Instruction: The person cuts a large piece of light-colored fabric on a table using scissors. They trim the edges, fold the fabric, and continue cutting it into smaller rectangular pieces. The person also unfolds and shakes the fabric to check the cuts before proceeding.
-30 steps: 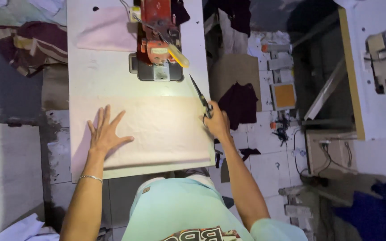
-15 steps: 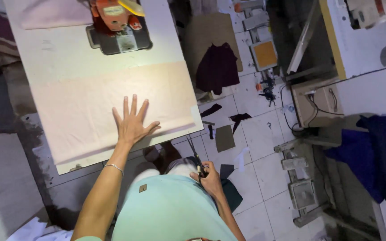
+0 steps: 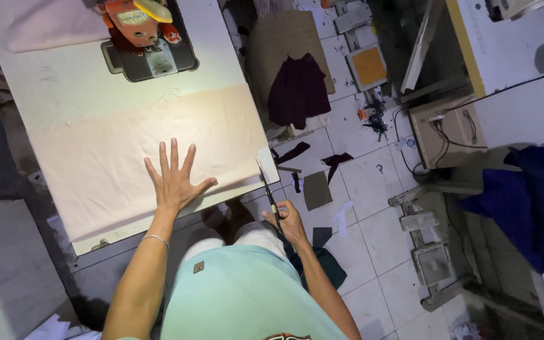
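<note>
One hand (image 3: 174, 179) flat on cloth (image 3: 127, 151), scissors (image 3: 267, 189) just beyond its edge.

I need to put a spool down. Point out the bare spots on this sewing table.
Bare tabletop lies between the sewing machine and the pale fabric. The near half is crowded: the fabric covers it, the left hand is flat on it, and the scissors in the right hand are at its corner.

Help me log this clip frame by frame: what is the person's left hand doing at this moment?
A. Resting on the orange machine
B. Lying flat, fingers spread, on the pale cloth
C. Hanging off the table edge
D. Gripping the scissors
B: the left hand lies palm down with fingers spread on the pale cloth, while the right hand holds the scissors.
</note>
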